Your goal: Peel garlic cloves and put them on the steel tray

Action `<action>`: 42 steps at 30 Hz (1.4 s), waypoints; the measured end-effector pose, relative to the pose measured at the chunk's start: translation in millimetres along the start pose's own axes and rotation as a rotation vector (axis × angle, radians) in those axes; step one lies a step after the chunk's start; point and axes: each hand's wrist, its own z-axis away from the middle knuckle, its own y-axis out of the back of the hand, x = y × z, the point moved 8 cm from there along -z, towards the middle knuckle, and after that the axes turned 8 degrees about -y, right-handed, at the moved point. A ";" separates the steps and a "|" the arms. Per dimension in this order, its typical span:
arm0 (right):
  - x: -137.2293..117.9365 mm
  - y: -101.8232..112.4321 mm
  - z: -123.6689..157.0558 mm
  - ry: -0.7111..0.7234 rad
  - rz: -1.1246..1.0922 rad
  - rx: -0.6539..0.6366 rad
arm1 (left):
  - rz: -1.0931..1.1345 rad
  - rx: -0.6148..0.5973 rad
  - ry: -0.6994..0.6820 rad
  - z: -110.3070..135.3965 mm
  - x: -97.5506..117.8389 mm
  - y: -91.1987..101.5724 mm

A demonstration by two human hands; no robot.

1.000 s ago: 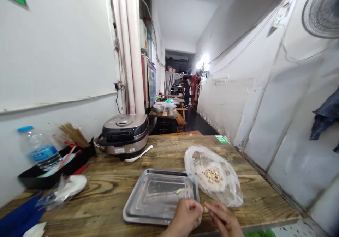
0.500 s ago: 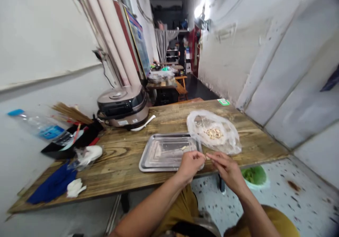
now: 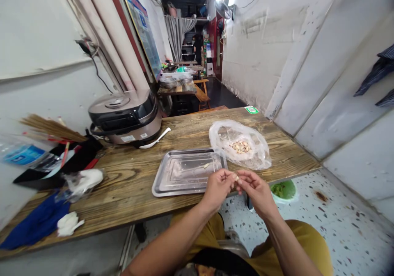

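Observation:
My left hand (image 3: 218, 187) and my right hand (image 3: 255, 190) meet over the table's front edge, fingertips pinched together. Between them is a small pale garlic clove (image 3: 236, 178), partly covered by the fingers. Just left of and behind the hands lies a shallow metal tray (image 3: 172, 187) with one pale peeled clove (image 3: 206, 166) in it. Behind my right hand, an open clear plastic bag (image 3: 260, 155) holds a small heap of garlic cloves (image 3: 241, 146), some with pinkish skin.
A rice cooker (image 3: 123, 118) and a white spoon (image 3: 156, 139) are at the back left. Farther left are a plastic bottle (image 3: 26, 155), chopsticks (image 3: 51, 127), a blue cloth (image 3: 35, 222) and crumpled tissue (image 3: 69, 224). A green-lined bin (image 3: 285, 190) stands on the floor.
The view has shifted, so the table things sit farther left. My right fingers, stretched out before, are now curled in against the left ones, and the pale clove shows between them.

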 end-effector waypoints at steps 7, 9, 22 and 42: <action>-25.1 -2.3 24.1 0.245 0.249 0.115 | 0.377 -0.095 0.129 0.4 -12.9 -11.7; -32.7 -1.8 30.4 0.333 0.354 0.185 | 0.414 -0.106 0.143 1.8 -15.2 -13.6; -60.1 -10.2 56.1 0.693 0.855 0.476 | 0.271 0.062 0.083 12.6 -7.3 -14.8; -24.5 9.6 29.4 0.124 0.355 0.196 | 0.212 -0.086 0.132 12.5 -9.3 -17.0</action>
